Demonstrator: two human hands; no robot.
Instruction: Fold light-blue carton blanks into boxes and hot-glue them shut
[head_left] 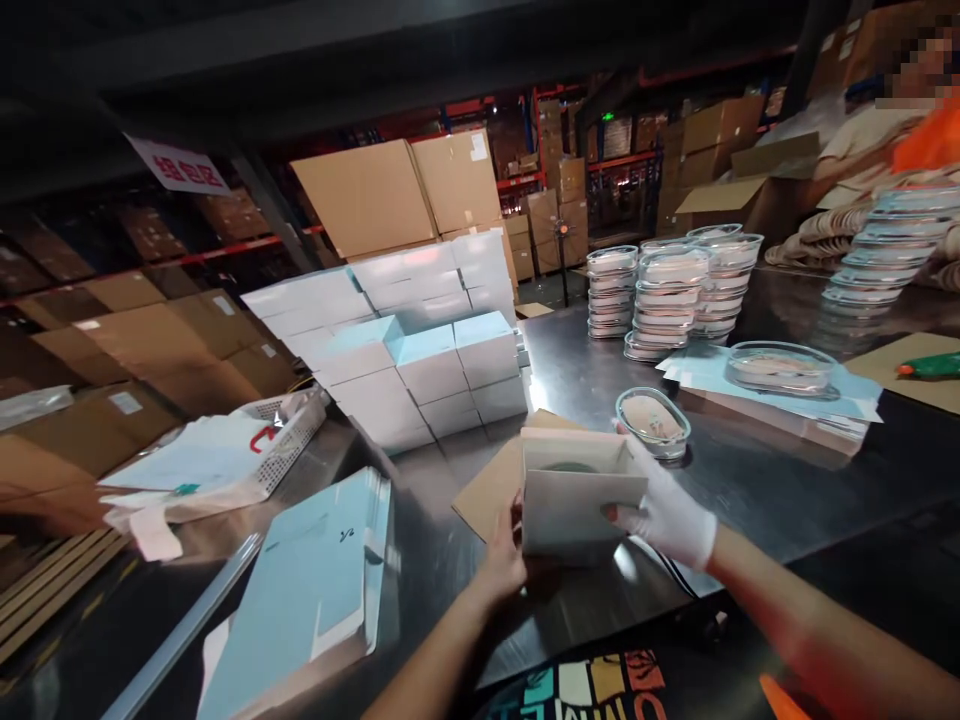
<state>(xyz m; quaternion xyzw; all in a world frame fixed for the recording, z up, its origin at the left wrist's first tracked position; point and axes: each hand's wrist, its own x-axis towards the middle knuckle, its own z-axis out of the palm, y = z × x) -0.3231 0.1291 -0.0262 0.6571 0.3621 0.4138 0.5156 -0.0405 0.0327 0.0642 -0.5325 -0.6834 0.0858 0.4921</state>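
A white cardboard box point(581, 515) with its top open is held between my two hands above the metal table. My left hand point(506, 550), bare, grips the box's left side, with some fingers hidden behind it. My right hand point(667, 515) wears a white glove with bare fingertips showing and clasps the right side, its thumb on the front panel. Part of a rounded greenish rim shows inside the box. Just beyond my right hand lies an oval clear-rimmed dish point(652, 420) with a pale insert. Under the box is a piece of brown cardboard point(484, 490).
Stacked white boxes point(427, 390) stand ahead on the metal table point(750, 500). Piles of oval dishes point(664, 300) rise at the back right. Flattened pale-blue boxes point(315, 570) lie at left, near a white plastic basket point(289, 450). Another person point(862, 140) is at far right.
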